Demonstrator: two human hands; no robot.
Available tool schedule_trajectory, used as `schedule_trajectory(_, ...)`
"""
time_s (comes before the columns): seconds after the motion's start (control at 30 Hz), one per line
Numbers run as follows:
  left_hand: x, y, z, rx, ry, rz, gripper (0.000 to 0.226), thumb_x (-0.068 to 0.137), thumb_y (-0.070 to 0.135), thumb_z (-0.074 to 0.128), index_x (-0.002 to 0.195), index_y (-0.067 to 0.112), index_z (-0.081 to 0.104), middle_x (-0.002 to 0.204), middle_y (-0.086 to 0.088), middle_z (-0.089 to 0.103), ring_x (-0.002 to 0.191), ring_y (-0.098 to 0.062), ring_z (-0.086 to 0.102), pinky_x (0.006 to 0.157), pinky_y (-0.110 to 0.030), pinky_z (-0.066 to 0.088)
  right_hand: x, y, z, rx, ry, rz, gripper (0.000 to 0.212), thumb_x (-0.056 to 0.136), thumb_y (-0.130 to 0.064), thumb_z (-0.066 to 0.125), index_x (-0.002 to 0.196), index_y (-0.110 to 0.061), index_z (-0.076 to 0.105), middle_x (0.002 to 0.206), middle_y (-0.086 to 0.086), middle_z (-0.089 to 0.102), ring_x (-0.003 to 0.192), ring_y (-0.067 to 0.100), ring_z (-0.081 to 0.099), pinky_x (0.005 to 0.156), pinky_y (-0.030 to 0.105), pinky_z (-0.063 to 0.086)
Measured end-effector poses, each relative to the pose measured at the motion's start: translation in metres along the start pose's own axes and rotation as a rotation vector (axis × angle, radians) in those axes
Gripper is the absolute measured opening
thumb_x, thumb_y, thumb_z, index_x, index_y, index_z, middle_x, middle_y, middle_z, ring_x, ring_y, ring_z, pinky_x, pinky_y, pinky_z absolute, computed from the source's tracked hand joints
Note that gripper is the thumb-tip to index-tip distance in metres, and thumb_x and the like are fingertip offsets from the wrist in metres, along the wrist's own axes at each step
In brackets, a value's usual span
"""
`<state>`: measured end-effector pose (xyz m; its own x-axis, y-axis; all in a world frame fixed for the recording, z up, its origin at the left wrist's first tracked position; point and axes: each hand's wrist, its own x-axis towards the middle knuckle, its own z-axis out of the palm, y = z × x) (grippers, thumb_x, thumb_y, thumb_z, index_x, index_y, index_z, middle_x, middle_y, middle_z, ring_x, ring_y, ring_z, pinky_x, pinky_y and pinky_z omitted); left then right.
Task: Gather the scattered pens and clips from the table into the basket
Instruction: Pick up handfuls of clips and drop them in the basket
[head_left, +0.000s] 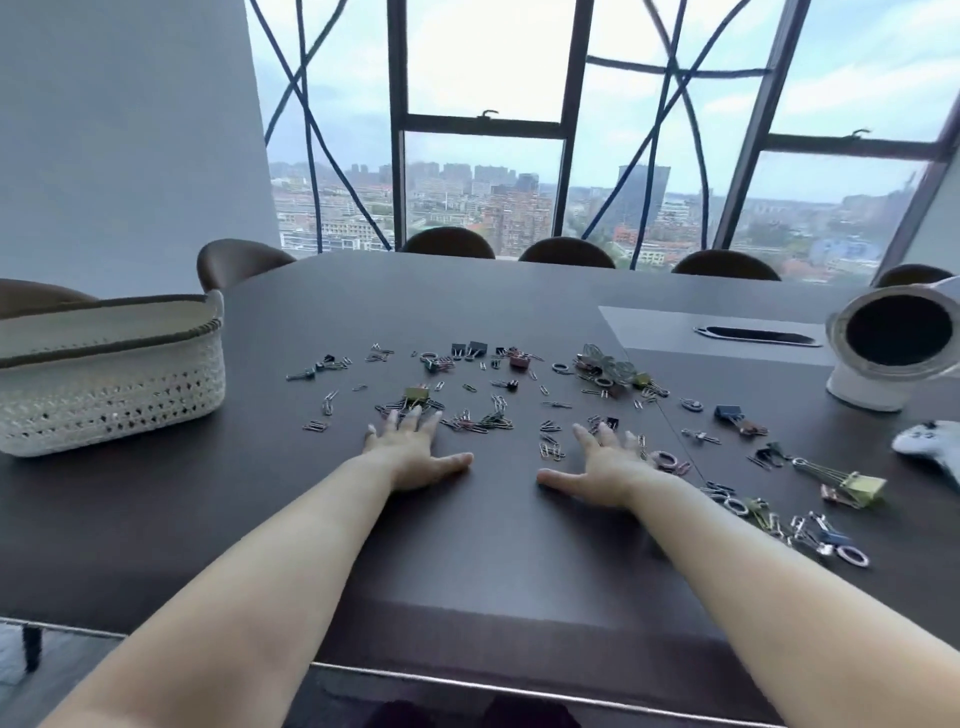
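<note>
Several paper clips and binder clips (483, 418) lie scattered over the dark table (467, 545), from the middle out to the right edge. A yellow-green binder clip (417, 395) sits just beyond my left fingertips. My left hand (415, 452) lies flat on the table, fingers straight and spread, holding nothing. My right hand (605, 465) lies flat the same way, with loose clips around its fingertips. A white woven basket (111, 389) stands at the left of the table, well apart from both hands. I see no pens.
A white round fan (893, 345) stands at the right. A white game controller (930, 449) lies at the right edge. More clips (810, 525) lie right of my right forearm. A grey cable hatch (727, 332) is set in the tabletop. Chairs (566, 252) line the far side.
</note>
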<state>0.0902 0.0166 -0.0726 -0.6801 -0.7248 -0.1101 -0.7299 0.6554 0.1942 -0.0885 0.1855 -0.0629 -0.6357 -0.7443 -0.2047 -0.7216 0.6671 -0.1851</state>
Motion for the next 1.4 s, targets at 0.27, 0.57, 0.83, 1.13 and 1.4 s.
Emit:
schedule_trajectory(0.27, 0.051, 0.004, -0.002, 0.046, 0.051, -0.048, 0.103, 0.068, 0.082, 0.038, 0.145, 0.034, -0.010, 0.155, 0.004, -0.020, 0.140, -0.022, -0.027, 0.109, -0.063, -0.007, 0.072, -0.032, 0.002, -0.012, 0.077, -0.050, 0.104, 0.066, -0.087, 0.030, 0.146, -0.033, -0.008, 0.158, 0.002, -0.012, 0.143, 0.031, -0.017, 0.113, 0.059, -0.010)
schedule_trajectory(0.57, 0.141, -0.021, -0.018, 0.015, 0.080, -0.071, 0.103, 0.066, 0.082, 0.041, 0.144, 0.039, -0.009, 0.155, 0.007, -0.022, 0.139, -0.024, -0.029, 0.107, -0.067, -0.005, 0.183, -0.050, -0.017, 0.012, 0.151, -0.060, 0.111, 0.058, -0.091, 0.032, 0.144, -0.036, -0.012, 0.157, 0.003, -0.017, 0.141, 0.037, -0.022, 0.108, 0.067, -0.008)
schedule_trajectory(0.83, 0.194, -0.029, -0.024, 0.060, 0.073, 0.065, 0.084, 0.076, 0.074, 0.040, 0.144, 0.044, 0.002, 0.157, 0.009, -0.010, 0.143, -0.021, -0.020, 0.109, -0.064, -0.004, 0.229, -0.054, -0.024, 0.000, 0.145, -0.185, 0.099, 0.064, -0.086, 0.037, 0.144, -0.044, -0.002, 0.158, -0.002, -0.008, 0.144, 0.033, -0.010, 0.113, 0.060, -0.002)
schedule_trajectory(1.13, 0.167, -0.022, -0.020, -0.105, 0.211, 0.183, 0.029, 0.092, 0.038, 0.047, 0.118, 0.030, 0.055, 0.134, 0.003, 0.041, 0.125, -0.027, 0.034, 0.107, -0.035, 0.028, 0.204, -0.059, -0.019, 0.056, 0.245, -0.348, 0.034, 0.086, -0.054, 0.046, 0.117, -0.040, 0.053, 0.138, 0.000, 0.042, 0.129, 0.025, 0.035, 0.106, 0.041, 0.030)
schedule_trajectory(1.4, 0.109, -0.016, -0.010, -0.098, 0.199, 0.221, 0.025, 0.092, 0.029, 0.044, 0.115, 0.025, 0.054, 0.130, -0.004, 0.040, 0.118, -0.030, 0.041, 0.106, -0.032, 0.028, 0.141, -0.067, -0.006, 0.043, 0.320, -0.350, 0.032, 0.085, -0.050, 0.051, 0.101, -0.023, 0.056, 0.113, 0.006, 0.050, 0.113, 0.026, 0.049, 0.091, 0.033, 0.041)
